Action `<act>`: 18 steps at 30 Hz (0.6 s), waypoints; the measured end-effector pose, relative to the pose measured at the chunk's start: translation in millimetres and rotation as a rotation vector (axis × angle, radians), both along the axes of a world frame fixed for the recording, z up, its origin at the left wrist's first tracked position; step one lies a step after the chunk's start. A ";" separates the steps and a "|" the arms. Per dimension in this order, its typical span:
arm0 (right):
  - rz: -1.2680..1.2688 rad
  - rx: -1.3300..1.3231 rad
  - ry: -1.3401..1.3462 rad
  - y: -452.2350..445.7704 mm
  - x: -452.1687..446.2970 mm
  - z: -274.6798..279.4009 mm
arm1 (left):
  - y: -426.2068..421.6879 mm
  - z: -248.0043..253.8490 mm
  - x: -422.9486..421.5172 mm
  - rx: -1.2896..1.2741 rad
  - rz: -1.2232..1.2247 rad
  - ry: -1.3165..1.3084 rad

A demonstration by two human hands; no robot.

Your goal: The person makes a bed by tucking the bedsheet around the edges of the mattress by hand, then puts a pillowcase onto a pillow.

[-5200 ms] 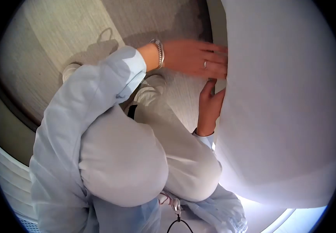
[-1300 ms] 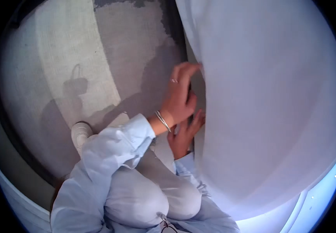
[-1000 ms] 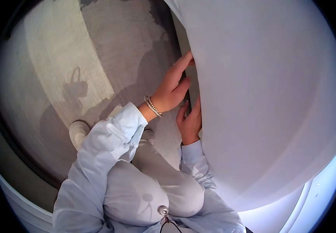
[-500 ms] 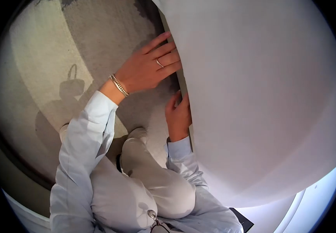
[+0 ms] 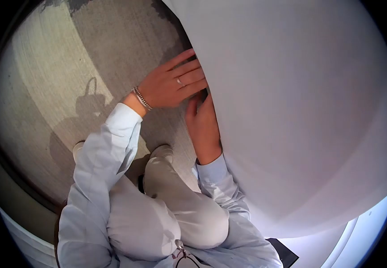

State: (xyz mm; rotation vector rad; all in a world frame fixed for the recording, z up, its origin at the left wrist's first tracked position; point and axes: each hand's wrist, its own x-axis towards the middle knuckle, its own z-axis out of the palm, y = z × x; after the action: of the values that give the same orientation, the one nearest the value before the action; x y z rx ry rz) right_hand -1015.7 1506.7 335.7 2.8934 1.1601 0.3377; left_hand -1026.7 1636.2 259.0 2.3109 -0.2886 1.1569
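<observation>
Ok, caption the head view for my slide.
Left hand and right hand close together at the edge of a pale cloth.

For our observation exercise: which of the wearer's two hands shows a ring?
The left hand, with bracelets at the wrist, shows a ring. The right hand shows none, though it is partly hidden.

Plain whitish cloth (image 5: 300, 116), light-blue cuffs (image 5: 213, 169)
</observation>
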 end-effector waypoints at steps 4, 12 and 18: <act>0.038 0.082 0.030 -14.4 1.1 -8.6 | -9.1 -4.4 8.0 -0.020 -0.019 0.096; -0.256 -0.089 0.070 -80.8 -26.6 -44.4 | -5.5 -15.1 13.8 0.092 0.098 -0.044; -0.285 -0.133 -0.029 -54.5 -18.0 -46.6 | -28.2 0.3 16.5 0.036 0.243 0.057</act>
State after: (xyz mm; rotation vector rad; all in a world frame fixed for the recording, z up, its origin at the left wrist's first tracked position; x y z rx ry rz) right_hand -1033.7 1452.1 289.1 2.8699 0.7206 0.2824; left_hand -1010.3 1608.0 259.3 2.4573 -0.0061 1.2050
